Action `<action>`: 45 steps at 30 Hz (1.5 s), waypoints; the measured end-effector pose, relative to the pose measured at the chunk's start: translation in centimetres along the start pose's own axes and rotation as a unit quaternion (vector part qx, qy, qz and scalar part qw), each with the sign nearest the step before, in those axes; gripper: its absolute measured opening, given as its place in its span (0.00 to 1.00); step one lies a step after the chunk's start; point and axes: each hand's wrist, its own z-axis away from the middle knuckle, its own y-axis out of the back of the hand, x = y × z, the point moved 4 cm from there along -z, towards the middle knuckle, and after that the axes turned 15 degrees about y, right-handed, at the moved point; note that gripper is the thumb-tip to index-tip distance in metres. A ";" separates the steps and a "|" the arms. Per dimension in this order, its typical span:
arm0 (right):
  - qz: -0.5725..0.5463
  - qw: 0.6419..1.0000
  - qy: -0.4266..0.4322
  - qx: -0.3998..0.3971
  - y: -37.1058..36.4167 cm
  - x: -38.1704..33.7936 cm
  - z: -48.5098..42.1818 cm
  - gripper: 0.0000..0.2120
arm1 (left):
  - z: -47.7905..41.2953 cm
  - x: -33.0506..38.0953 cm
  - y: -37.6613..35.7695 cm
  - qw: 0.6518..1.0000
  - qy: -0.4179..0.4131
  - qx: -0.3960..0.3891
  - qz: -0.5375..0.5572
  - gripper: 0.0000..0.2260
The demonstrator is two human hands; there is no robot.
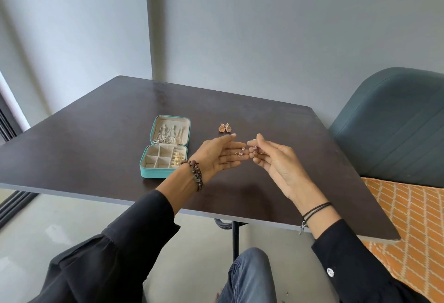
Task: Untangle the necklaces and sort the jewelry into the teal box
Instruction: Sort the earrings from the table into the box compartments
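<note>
The teal box (153,174) lies open on the dark table (96,134), left of centre and nearer the near edge, its cream-lined lid (189,132) flat behind the base. Silver necklaces (165,135) hang in the lid. The base is split into small square compartments with a ring roll on its right side, where gold rings (177,158) sit.

Beyond the hands, a pair of round rose-gold stud earrings (224,127) lies touching on the table.

The left hand (216,156) is held above the table with palm turned inward and fingers straight, and a triangular earring (240,153) with a small stone lies on the fingertips. The right hand (274,161) faces it, fingers loosely curled, pinching a second triangular earring (255,152). The fingertips of the two hands nearly meet.

A beaded bracelet (195,173) circles the left wrist.
</note>
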 end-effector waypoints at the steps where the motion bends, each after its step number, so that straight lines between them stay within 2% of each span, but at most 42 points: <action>1: 0.005 1.000 -0.001 -0.002 -0.2 0.1 -0.3 0.13 | 0.0 0.2 0.1 1.000 -0.012 0.008 -0.010 0.14; 4: 0.045 0.999 0.010 -0.022 -0.5 0.6 -1.2 0.09 | -0.5 0.9 0.5 0.991 -0.074 0.043 -0.101 0.08; 7: 0.178 0.982 0.040 -0.047 -1.0 1.4 -2.5 0.08 | -1.8 1.4 1.1 0.970 -0.105 0.127 -0.180 0.07; 13: 0.332 0.941 0.070 0.004 -2.4 3.2 -5.8 0.06 | -5.2 2.5 1.8 0.897 -0.122 0.307 -0.294 0.03; 18: 0.407 0.911 0.063 -0.014 -3.5 3.4 -7.5 0.08 | -7.0 3.6 2.1 0.860 -0.094 0.360 -0.351 0.04; 23: 0.453 0.888 0.058 -0.053 -4.4 3.9 -8.8 0.09 | -8.3 4.6 2.3 0.837 -0.094 0.368 -0.394 0.07; 34: 0.474 0.876 0.077 -0.041 -3.7 4.0 -9.6 0.10 | -8.2 4.9 2.6 0.808 -0.131 0.388 -0.422 0.09; 41: 0.462 0.881 0.097 -0.028 -1.1 2.4 -7.3 0.06 | -6.2 3.6 -0.1 0.810 -0.181 0.349 -0.436 0.08; 45: 0.467 0.878 0.107 -0.006 1.5 1.5 -5.4 0.05 | -5.8 2.1 -2.6 0.824 -0.204 0.301 -0.435 0.08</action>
